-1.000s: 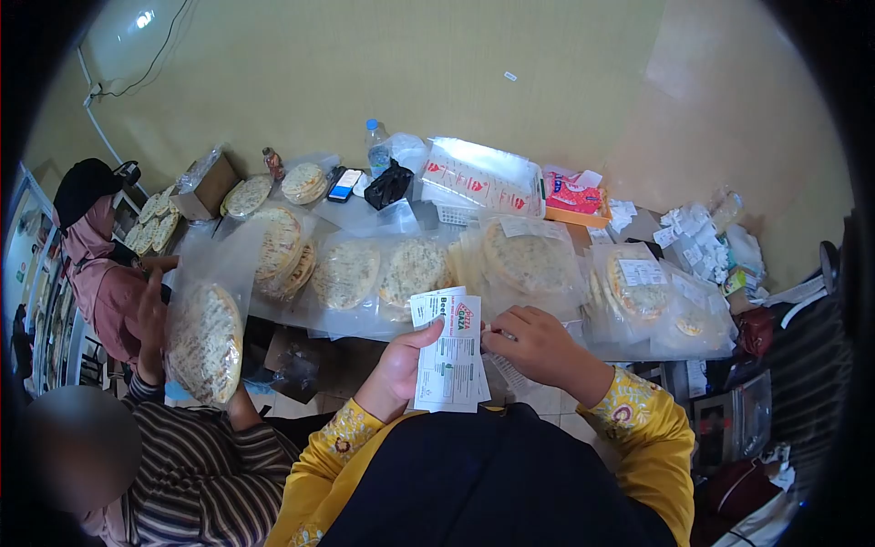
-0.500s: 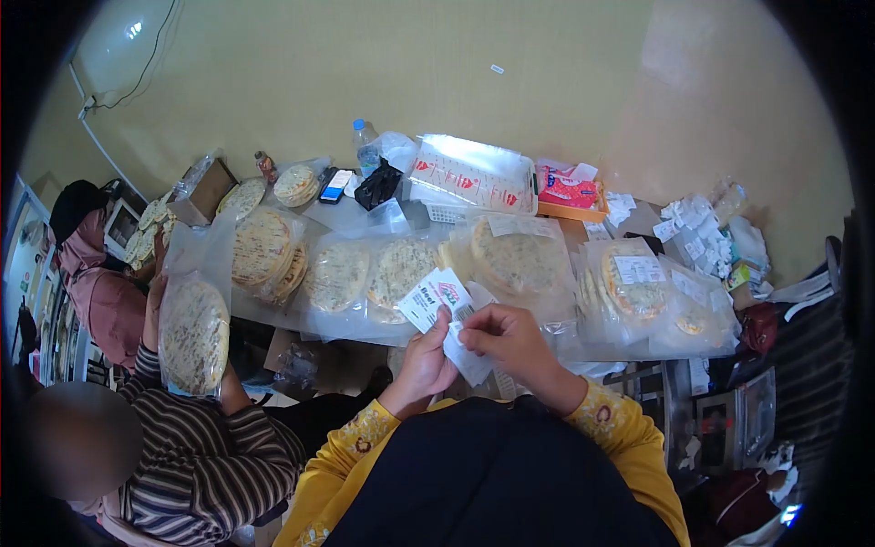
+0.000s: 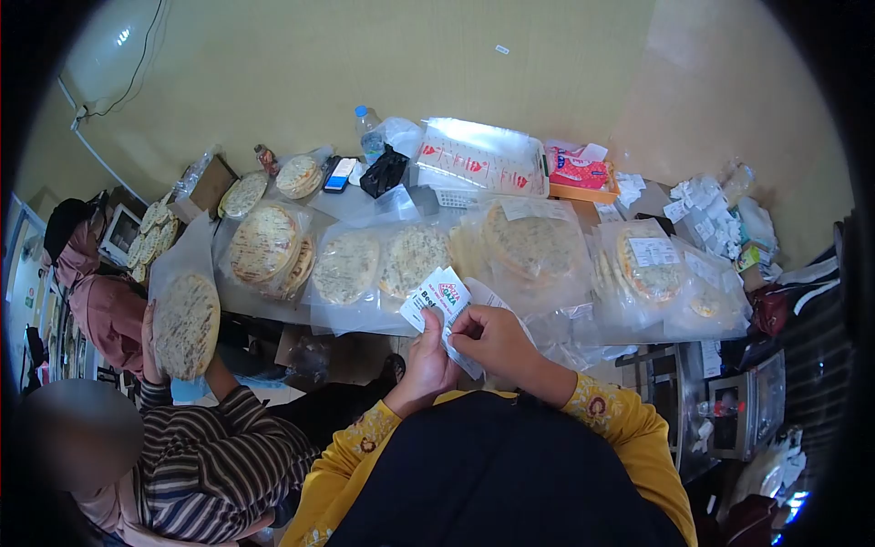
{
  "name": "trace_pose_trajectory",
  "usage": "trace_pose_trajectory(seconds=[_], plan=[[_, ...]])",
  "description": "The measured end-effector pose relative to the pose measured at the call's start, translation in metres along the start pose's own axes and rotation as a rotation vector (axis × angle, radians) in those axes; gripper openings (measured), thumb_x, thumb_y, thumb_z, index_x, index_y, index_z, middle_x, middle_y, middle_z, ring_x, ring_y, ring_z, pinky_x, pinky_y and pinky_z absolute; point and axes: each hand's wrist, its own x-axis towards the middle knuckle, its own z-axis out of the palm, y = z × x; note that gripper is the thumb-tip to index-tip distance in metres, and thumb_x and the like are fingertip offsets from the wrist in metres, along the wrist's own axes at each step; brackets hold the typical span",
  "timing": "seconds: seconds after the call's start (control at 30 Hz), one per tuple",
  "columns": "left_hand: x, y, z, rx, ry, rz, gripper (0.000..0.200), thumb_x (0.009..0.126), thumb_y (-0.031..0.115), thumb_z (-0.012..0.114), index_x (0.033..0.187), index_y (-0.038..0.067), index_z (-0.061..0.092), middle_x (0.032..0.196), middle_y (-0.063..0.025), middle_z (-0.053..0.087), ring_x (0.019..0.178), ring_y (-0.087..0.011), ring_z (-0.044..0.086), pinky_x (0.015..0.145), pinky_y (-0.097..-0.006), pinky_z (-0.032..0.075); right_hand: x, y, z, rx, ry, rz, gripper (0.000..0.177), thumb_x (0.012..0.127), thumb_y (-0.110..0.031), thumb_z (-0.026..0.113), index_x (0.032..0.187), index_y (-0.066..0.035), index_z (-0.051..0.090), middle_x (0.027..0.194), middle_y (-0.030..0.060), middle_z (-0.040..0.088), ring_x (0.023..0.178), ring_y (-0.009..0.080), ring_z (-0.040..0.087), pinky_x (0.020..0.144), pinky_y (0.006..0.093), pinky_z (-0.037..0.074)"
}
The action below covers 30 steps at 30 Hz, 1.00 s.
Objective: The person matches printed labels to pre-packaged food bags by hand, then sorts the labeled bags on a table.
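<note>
In front of my body, my left hand point(image 3: 427, 366) grips white printed labels point(image 3: 439, 294) between thumb and fingers. "Beef" and a red and green pizza logo can be read on the top one. Against the labels' right edge, my right hand point(image 3: 503, 342) is closed in a pinch; a pale strip shows behind it, and what exactly the fingertips grip is partly hidden. Just beyond the hands on the table lie pizzas in clear bags: one flat pizza point(image 3: 415, 258), another to its left point(image 3: 344, 264), and a bagged stack point(image 3: 533, 242) to the right.
At left, a co-worker in a striped sleeve point(image 3: 205, 465) holds a bagged pizza point(image 3: 187, 325). More bagged pizzas point(image 3: 649, 264) lie right. Along the back stand a bottle point(image 3: 369, 137), a phone point(image 3: 340, 175), a black bag point(image 3: 385, 171), a white tray point(image 3: 488, 164) and crumpled label paper point(image 3: 706, 214).
The view has shifted slightly. My right hand stays pinched by the labels, with more of the pale strip showing behind it. The co-worker's bagged pizza is tilted a little differently.
</note>
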Motion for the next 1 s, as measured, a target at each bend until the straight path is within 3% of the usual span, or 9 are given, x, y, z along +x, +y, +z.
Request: trace_pose_trajectory(seconds=[0.1, 0.2, 0.43, 0.5, 0.57, 0.8, 0.9, 0.97, 1.0], plan=[[-0.010, 0.003, -0.018, 0.059, 0.025, 0.007, 0.061, 0.091, 0.049, 0.030, 0.131, 0.002, 0.032, 0.126, -0.0126, 0.044, 0.119, -0.0266, 0.042, 0.101, -0.0417, 0.030, 0.000, -0.010, 0.009, -0.163, -0.030, 0.018, 0.023, 0.072, -0.014, 0.069, 0.086, 0.000, 0.057, 0.069, 0.0046, 0.059, 0.063, 0.0107, 0.056, 0.059, 0.0248, 0.045], [-0.029, 0.011, -0.042, 0.161, 0.104, -0.025, 0.054, 0.093, 0.045, 0.030, 0.130, 0.004, 0.032, 0.125, -0.0129, 0.044, 0.116, -0.0250, 0.045, 0.099, -0.0404, 0.034, 0.001, 0.013, 0.030, -0.424, 0.228, -0.351, 0.027, 0.071, -0.019, 0.068, 0.087, -0.003, 0.054, 0.069, 0.0110, 0.061, 0.061, 0.0263, 0.060, 0.058, 0.0336, 0.047], [-0.081, 0.018, -0.111, 0.077, 0.382, -0.219, 0.047, 0.095, 0.039, 0.034, 0.129, 0.007, 0.036, 0.120, -0.0104, 0.049, 0.110, -0.0247, 0.050, 0.096, -0.0409, 0.038, 0.006, 0.086, 0.087, 0.207, -0.040, 0.148, 0.021, 0.069, -0.012, 0.071, 0.081, 0.001, 0.060, 0.072, 0.0075, 0.063, 0.064, 0.0121, 0.059, 0.060, 0.0257, 0.047], [-0.091, 0.024, -0.116, 0.138, 0.411, -0.223, 0.040, 0.094, 0.029, 0.041, 0.126, 0.005, 0.039, 0.118, -0.0112, 0.051, 0.108, -0.0264, 0.052, 0.093, -0.0426, 0.040, 0.009, 0.099, 0.100, 0.294, -0.084, 0.204, 0.018, 0.070, -0.009, 0.071, 0.079, 0.002, 0.061, 0.072, 0.0068, 0.064, 0.065, 0.0088, 0.058, 0.060, 0.0239, 0.047], [-0.103, 0.027, -0.123, 0.314, 0.449, -0.233, 0.038, 0.092, 0.024, 0.045, 0.123, 0.002, 0.042, 0.116, -0.0131, 0.053, 0.107, -0.0294, 0.052, 0.092, -0.0452, 0.040, 0.012, 0.110, 0.113, 0.275, -0.128, 0.194, 0.017, 0.070, -0.009, 0.071, 0.079, 0.002, 0.061, 0.071, 0.0065, 0.064, 0.063, 0.0087, 0.058, 0.058, 0.0240, 0.047], [-0.126, 0.039, -0.139, 0.028, 0.668, -0.141, 0.032, 0.091, 0.016, 0.047, 0.119, 0.001, 0.046, 0.114, -0.0134, 0.054, 0.106, -0.0287, 0.053, 0.092, -0.0459, 0.040, 0.032, 0.132, 0.139, 0.199, -0.225, 0.248, 0.013, 0.076, -0.009, 0.067, 0.083, 0.000, 0.061, 0.072, 0.0036, 0.062, 0.061, 0.0073, 0.055, 0.054, 0.0222, 0.044], [-0.133, 0.049, -0.141, -0.003, 0.733, -0.106, 0.030, 0.091, 0.016, 0.048, 0.117, 0.001, 0.048, 0.111, -0.0118, 0.056, 0.104, -0.0262, 0.054, 0.092, -0.0438, 0.040, 0.060, 0.149, 0.138, 0.357, -0.070, 0.398, 0.010, 0.077, -0.010, 0.066, 0.081, -0.002, 0.061, 0.071, 0.0027, 0.060, 0.058, 0.0079, 0.053, 0.051, 0.0232, 0.042], [-0.137, 0.054, -0.140, 0.022, 0.769, -0.064, 0.030, 0.091, 0.016, 0.048, 0.117, 0.000, 0.048, 0.112, -0.0116, 0.056, 0.103, -0.0257, 0.054, 0.093, -0.0434, 0.040, 0.094, 0.173, 0.131, 0.484, 0.159, 0.300, 0.013, 0.073, -0.013, 0.068, 0.077, -0.002, 0.061, 0.067, 0.0042, 0.058, 0.054, 0.0102, 0.052, 0.050, 0.0257, 0.043], [-0.139, 0.057, -0.138, 0.048, 0.777, -0.058, 0.030, 0.091, 0.017, 0.049, 0.116, 0.000, 0.049, 0.113, -0.0113, 0.056, 0.103, -0.0253, 0.054, 0.092, -0.0426, 0.040, 0.113, 0.185, 0.126, 0.356, 0.282, 0.288, 0.014, 0.073, -0.012, 0.068, 0.077, -0.002, 0.061, 0.067, 0.0045, 0.059, 0.054, 0.0106, 0.053, 0.050, 0.0261, 0.043]])
